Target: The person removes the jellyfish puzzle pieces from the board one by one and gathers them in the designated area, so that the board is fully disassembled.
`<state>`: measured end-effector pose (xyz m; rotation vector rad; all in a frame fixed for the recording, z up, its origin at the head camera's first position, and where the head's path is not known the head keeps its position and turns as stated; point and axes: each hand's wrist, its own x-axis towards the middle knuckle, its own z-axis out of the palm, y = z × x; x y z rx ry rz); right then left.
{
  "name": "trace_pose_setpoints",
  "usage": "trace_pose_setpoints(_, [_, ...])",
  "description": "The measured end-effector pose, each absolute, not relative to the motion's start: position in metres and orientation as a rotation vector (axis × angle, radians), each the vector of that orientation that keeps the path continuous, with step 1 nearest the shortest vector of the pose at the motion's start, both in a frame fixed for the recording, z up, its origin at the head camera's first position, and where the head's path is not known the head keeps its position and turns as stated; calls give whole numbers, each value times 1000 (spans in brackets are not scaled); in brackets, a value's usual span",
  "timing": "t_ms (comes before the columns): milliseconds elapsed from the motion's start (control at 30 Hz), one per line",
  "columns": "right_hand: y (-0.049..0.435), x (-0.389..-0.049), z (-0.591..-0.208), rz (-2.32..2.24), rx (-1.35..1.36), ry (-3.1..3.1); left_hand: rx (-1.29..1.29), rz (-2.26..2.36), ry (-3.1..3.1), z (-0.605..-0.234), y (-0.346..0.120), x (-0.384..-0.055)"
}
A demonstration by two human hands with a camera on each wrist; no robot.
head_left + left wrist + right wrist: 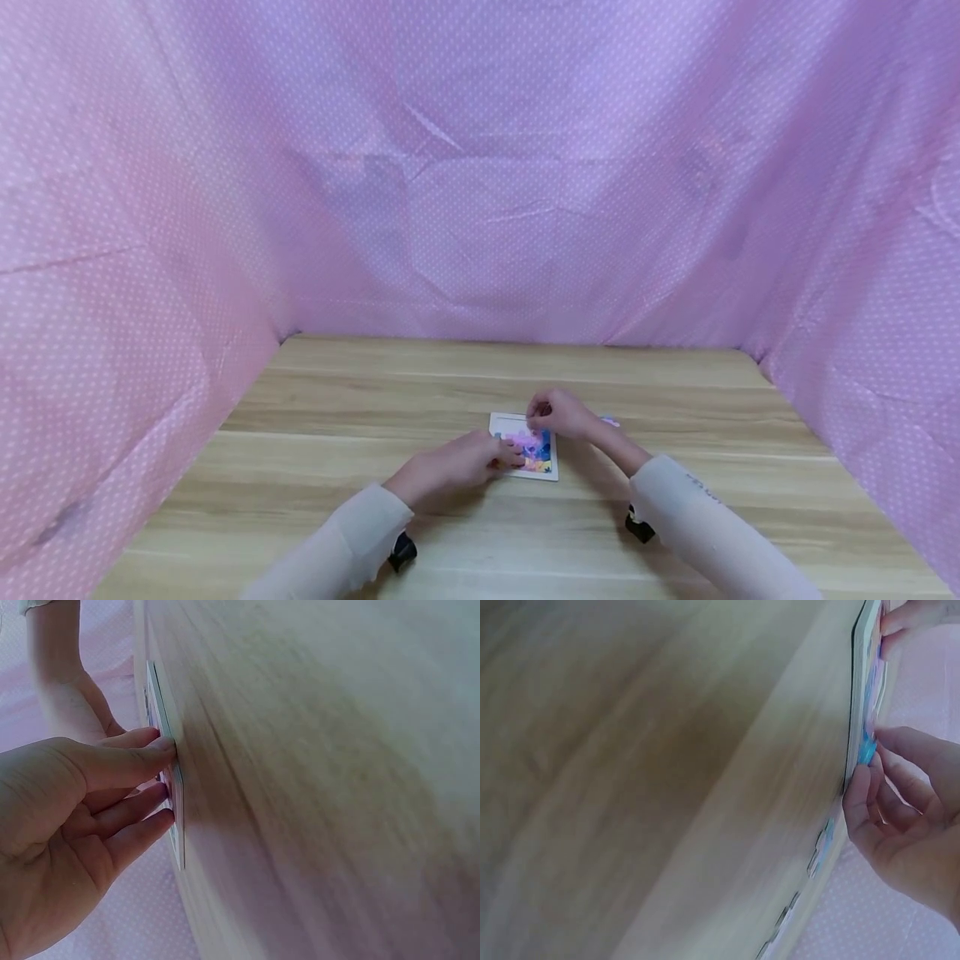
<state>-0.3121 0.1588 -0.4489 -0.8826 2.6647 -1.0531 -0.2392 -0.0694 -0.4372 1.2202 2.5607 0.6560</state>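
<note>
A square jigsaw puzzle board with a pale frame and a pink, blue and yellow picture lies flat on the table. My left hand rests on its left side. In the left wrist view the left hand's thumb touches the frame's edge, and the other fingertips rest on the picture. At the board's far right corner is my right hand. In the right wrist view the right hand pinches a blue puzzle piece between thumb and fingers, against the board's surface. Fingers hide part of the picture.
Loose puzzle pieces lie on the wooden table to the right of the board; some colour shows behind the right wrist in the head view. Pink dotted cloth hangs around the table's back and sides.
</note>
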Motion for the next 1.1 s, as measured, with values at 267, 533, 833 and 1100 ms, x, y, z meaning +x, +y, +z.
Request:
trace_pose_setpoints(267, [170, -314, -441, -996, -1047, 2517, 1225, 636, 2564, -438, -71, -238])
trace_pose_setpoints(533, [173, -311, -436, -992, -1092, 2490, 1245, 620, 2591, -436, -71, -239])
trace_pose_setpoints(833, [173, -311, -439, -1016, -1051, 2521, 1216, 625, 2594, -439, -69, -239])
trace_pose_setpoints(1100, [175, -311, -437, -1021, -1037, 2552, 1219, 601, 2601, -437, -68, -239])
